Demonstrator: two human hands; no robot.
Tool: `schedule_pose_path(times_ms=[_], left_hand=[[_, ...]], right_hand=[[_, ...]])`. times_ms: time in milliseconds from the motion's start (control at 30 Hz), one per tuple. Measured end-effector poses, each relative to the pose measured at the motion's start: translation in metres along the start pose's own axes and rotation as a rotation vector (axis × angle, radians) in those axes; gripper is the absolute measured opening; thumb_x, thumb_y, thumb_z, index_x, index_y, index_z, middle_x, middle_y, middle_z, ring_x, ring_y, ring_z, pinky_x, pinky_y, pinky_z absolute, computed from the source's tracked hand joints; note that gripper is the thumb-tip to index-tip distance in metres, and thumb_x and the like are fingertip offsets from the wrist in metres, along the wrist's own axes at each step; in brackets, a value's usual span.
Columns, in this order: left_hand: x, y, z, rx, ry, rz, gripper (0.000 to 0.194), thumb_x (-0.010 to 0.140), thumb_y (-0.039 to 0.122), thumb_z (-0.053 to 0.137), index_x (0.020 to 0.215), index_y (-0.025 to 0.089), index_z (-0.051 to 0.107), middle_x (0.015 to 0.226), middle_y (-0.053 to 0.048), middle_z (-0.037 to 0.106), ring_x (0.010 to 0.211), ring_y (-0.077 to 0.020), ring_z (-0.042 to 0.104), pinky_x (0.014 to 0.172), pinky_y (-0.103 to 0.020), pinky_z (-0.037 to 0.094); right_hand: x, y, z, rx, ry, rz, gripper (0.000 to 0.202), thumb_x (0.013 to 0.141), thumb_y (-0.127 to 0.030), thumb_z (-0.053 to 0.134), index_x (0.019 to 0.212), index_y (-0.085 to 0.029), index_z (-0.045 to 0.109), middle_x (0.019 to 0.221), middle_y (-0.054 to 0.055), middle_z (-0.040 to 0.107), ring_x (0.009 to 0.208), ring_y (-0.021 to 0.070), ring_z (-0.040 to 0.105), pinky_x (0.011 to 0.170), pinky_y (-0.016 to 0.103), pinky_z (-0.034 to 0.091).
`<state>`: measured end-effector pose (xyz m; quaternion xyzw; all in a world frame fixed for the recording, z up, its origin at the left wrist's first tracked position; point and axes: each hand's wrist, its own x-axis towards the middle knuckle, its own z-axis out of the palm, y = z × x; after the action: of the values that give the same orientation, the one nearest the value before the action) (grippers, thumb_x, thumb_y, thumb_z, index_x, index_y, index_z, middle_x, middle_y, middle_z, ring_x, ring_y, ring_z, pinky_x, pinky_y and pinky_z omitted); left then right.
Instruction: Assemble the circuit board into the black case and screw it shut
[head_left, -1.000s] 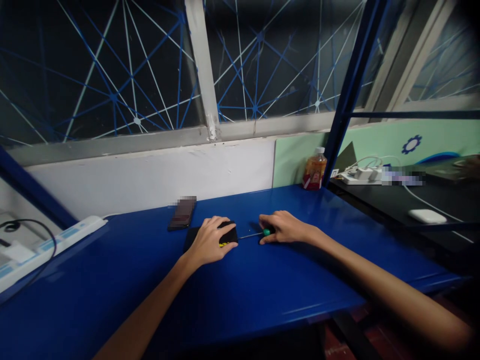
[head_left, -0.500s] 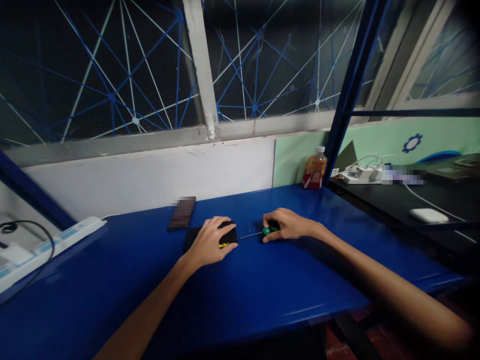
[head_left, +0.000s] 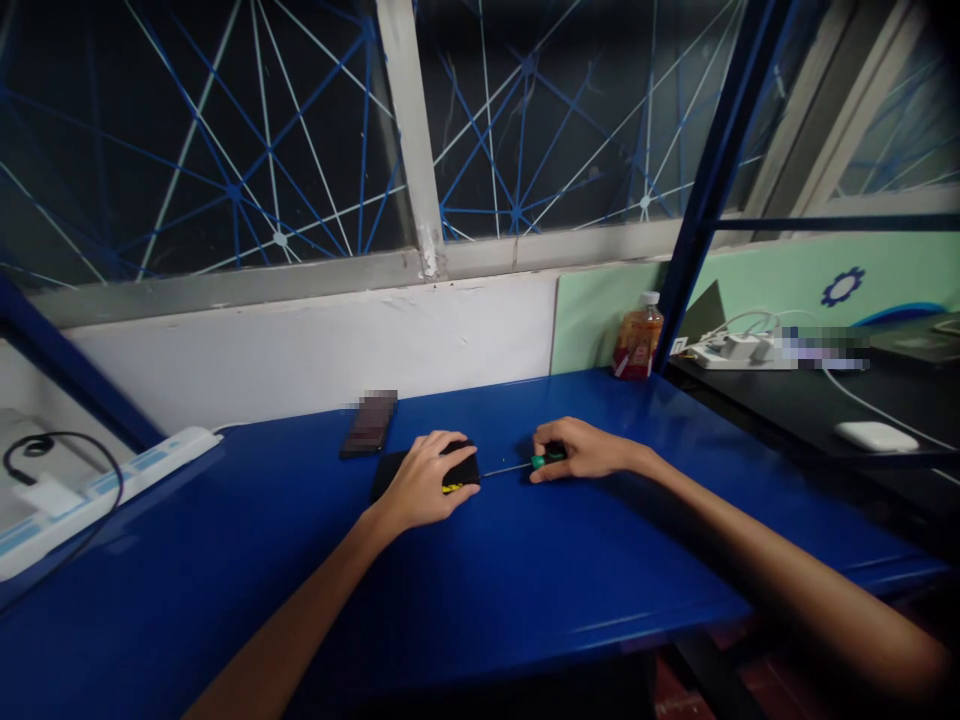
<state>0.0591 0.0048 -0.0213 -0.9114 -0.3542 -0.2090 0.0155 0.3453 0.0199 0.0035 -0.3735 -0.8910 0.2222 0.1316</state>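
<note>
My left hand [head_left: 426,482] lies over a flat black box-like object [head_left: 466,468] with a yellow marking on its near edge. Its thumb and fingers grip the right end, and the palm hides much of the middle. To the right, my right hand [head_left: 583,447] is closed on the green and black handle of a screwdriver [head_left: 538,462]. The thin metal shaft points left, its tip at the right side of the black object. Whether the tip sits inside it or only touches it, I cannot tell.
A dark phone [head_left: 370,424] lies behind my left hand on the blue table [head_left: 525,590]. A drink bottle [head_left: 639,338] stands at the back right. At left is a white power strip [head_left: 112,495] with a black cable. A white case [head_left: 876,436] rests on the black desk.
The whole view has shifted slightly, with things now a little further right. Both hands keep the same grip and nearly the same pose on the black object and the screwdriver.
</note>
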Motion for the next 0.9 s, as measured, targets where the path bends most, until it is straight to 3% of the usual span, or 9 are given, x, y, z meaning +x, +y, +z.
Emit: schedule_pose_path(times_ms=[167, 367, 633, 800, 900], left_hand=[[0.0, -0.001, 0.0, -0.003, 0.011, 0.003, 0.042, 0.083, 0.039, 0.063, 0.122, 0.025, 0.058, 0.124, -0.009, 0.056, 0.114, -0.0295, 0.049, 0.092, -0.048, 0.041], [0.0, 0.0, 0.0, 0.01, -0.003, 0.002, 0.042, 0.084, 0.038, 0.063, 0.123, 0.024, 0.057, 0.125, -0.009, 0.055, 0.116, -0.0287, 0.048, 0.094, -0.047, 0.041], [0.0, 0.0, 0.0, 0.004, 0.013, 0.005, 0.041, 0.084, 0.039, 0.062, 0.122, 0.025, 0.058, 0.124, -0.01, 0.056, 0.114, -0.0298, 0.049, 0.093, -0.048, 0.041], [0.0, -0.002, 0.001, 0.006, 0.014, 0.007, 0.041, 0.084, 0.039, 0.063, 0.122, 0.025, 0.057, 0.125, -0.009, 0.055, 0.115, -0.0294, 0.049, 0.093, -0.048, 0.041], [0.0, -0.001, 0.001, 0.011, 0.003, 0.005, 0.041, 0.084, 0.039, 0.063, 0.122, 0.024, 0.057, 0.126, -0.009, 0.055, 0.115, -0.029, 0.048, 0.093, -0.048, 0.041]], right_hand=[[0.001, -0.003, 0.004, 0.08, -0.047, 0.021, 0.038, 0.074, -0.052, 0.068, 0.086, -0.018, 0.058, 0.062, -0.005, 0.052, 0.054, 0.0102, 0.044, 0.052, 0.023, 0.029], [0.0, -0.003, 0.001, 0.019, -0.032, -0.007, 0.04, 0.09, -0.05, 0.047, 0.084, -0.016, 0.066, 0.07, 0.002, 0.063, 0.059, 0.0119, 0.05, 0.057, 0.025, 0.031], [0.002, 0.001, 0.005, 0.0, 0.008, 0.013, 0.037, 0.072, -0.053, 0.07, 0.077, -0.017, 0.064, 0.067, -0.002, 0.058, 0.058, 0.0114, 0.049, 0.054, 0.023, 0.03], [0.002, -0.007, 0.004, -0.004, -0.003, 0.039, 0.036, 0.074, -0.049, 0.069, 0.088, -0.018, 0.06, 0.066, -0.003, 0.057, 0.056, 0.0111, 0.048, 0.053, 0.023, 0.028], [0.0, -0.008, 0.0, -0.027, 0.014, 0.014, 0.034, 0.084, -0.05, 0.056, 0.09, -0.018, 0.064, 0.069, 0.0, 0.062, 0.057, 0.0117, 0.048, 0.055, 0.025, 0.029]])
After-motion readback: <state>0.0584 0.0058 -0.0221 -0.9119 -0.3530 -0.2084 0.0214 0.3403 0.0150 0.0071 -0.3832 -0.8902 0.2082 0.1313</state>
